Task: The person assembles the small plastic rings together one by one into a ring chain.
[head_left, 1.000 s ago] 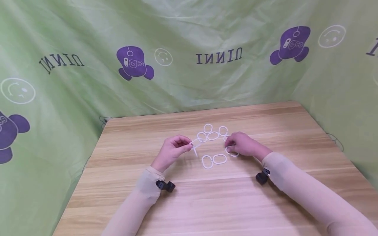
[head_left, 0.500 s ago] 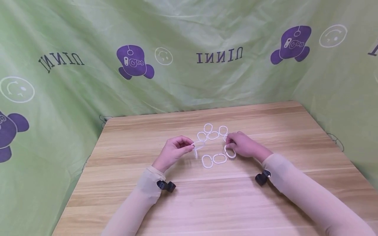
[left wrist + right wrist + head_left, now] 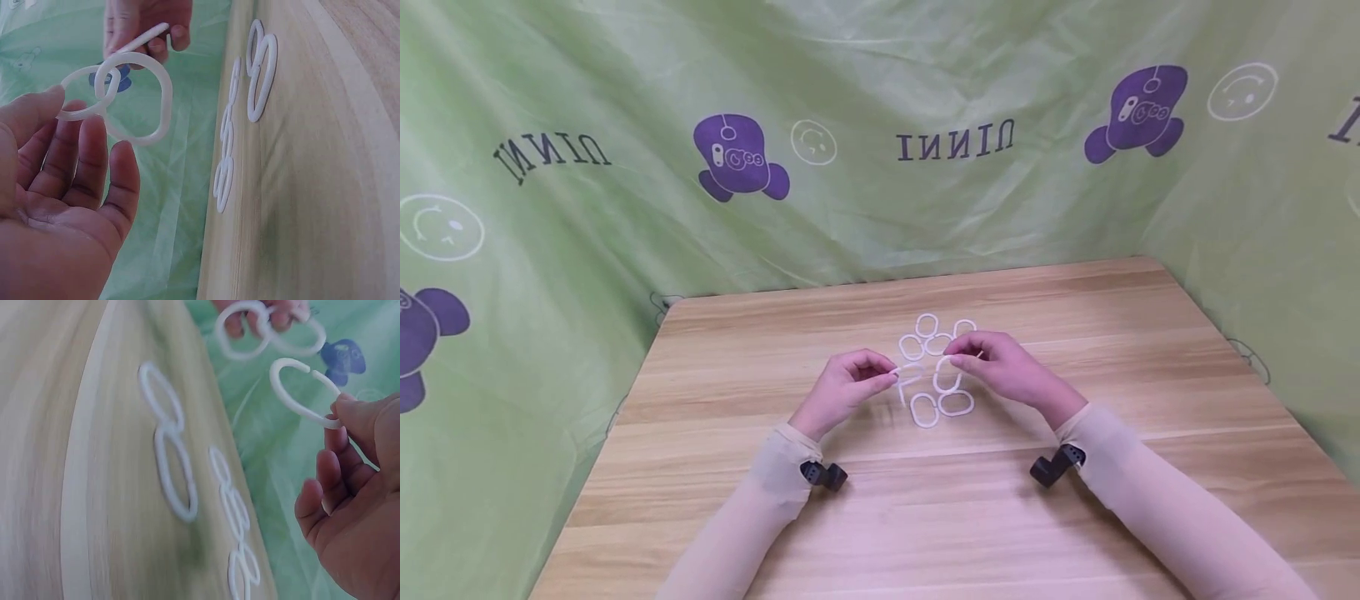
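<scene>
My left hand (image 3: 850,385) pinches a white plastic ring link (image 3: 84,115) between thumb and fingers, above the table. Hooked through that link is a second white link (image 3: 166,94), which hangs free in the left wrist view. My right hand (image 3: 1011,371) holds a single white oval link (image 3: 289,402) by one end; a small gap shows in its upper side. This link is apart from the linked pair and faces it across a short distance. Below the hands, two white links (image 3: 160,462) lie end to end on the table.
Several more white links (image 3: 917,336) lie close together behind the hands, partly hidden by the right hand in the head view. The wood-grain table (image 3: 880,533) reaches back to a green printed curtain (image 3: 865,75). A black wrist camera (image 3: 823,476) sits on each sleeve.
My right hand has lifted a link off the table and carried it left toward the left hand. The left hand keeps its linked pair and has barely shifted.
</scene>
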### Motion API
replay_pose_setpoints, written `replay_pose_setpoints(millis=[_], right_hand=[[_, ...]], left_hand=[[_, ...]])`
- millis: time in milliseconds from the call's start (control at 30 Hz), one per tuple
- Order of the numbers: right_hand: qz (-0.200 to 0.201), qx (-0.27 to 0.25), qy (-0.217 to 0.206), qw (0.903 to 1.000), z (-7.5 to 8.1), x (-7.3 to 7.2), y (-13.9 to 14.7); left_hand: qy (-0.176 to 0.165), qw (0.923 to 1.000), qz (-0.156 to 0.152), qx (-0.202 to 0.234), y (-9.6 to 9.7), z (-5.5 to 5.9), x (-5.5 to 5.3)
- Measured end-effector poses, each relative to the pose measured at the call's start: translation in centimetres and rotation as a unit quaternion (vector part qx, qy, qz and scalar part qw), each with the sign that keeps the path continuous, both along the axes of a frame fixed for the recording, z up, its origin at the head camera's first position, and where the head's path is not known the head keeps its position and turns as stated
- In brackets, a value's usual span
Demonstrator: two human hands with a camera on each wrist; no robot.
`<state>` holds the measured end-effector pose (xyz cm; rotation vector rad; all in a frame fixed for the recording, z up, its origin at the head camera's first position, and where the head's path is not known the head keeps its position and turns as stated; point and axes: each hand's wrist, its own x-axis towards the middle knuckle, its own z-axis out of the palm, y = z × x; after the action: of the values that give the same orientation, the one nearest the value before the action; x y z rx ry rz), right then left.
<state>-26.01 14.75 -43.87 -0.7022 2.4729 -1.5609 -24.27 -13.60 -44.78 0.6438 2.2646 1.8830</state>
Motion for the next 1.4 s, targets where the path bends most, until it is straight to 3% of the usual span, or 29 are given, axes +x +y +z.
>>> replay_pose_setpoints(millis=[333,767,1100,1400], right_hand=[[0.016,-0.082,-0.022,0.9962,0.4,0.7,-1.5],[0.011,-0.092,-0.063,0.9937,0.2,0.8,-2.8],[0.017,-0.094,-0.072,0.9928,0.1,1.1,-3.4],[0.009,-0.085,-0.058,0.9946,-0.4,0.9,-3.6]], left_hand=[[0.017,0.9998,-0.011,-0.008,0.2,-0.4,0.1],[0.031,0.9994,-0.016,-0.009,0.4,-0.4,0.2],[-0.015,0.9988,-0.037,0.028,0.6,-0.3,0.3],[-0.024,0.9988,-0.040,0.016,0.7,-0.3,0.4]])
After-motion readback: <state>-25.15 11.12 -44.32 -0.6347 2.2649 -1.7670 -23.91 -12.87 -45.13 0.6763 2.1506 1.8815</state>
